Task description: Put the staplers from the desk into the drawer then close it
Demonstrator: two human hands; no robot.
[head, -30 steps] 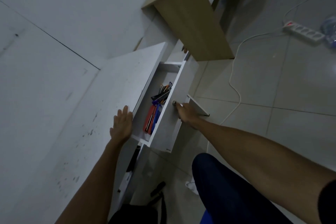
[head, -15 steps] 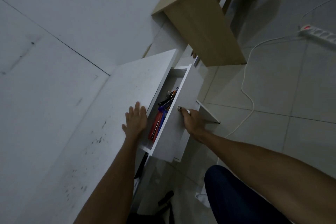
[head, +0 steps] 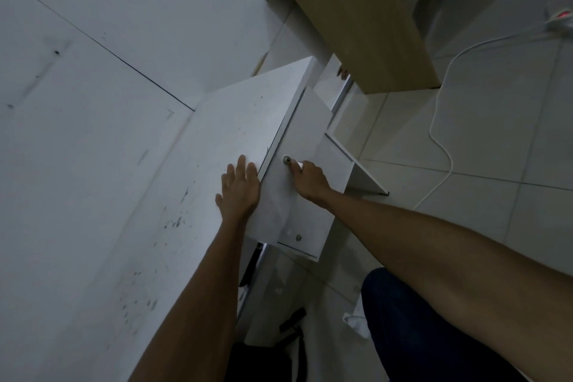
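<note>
The white drawer (head: 297, 133) sits pushed in under the white desk (head: 173, 211), its front nearly flush with the desk edge. Its inside and the staplers are hidden. My right hand (head: 310, 180) presses against the drawer front, fingertips at the small metal knob (head: 286, 160). My left hand (head: 240, 191) lies flat, fingers spread, on the desk top beside the drawer's upper edge. A second, lower drawer front (head: 302, 236) with its own small knob shows below my right wrist.
A wooden table (head: 356, 18) stands beyond the desk. A white cable (head: 440, 133) runs over the tiled floor to a power strip (head: 558, 20) at the far right. A dark bag (head: 263, 360) lies under the desk. My blue-clad knee (head: 418, 329) is low right.
The drawer has slid from open, with coloured items showing inside, to pushed in. My right hand moved with its front toward the desk. My left hand stayed flat on the desk top.
</note>
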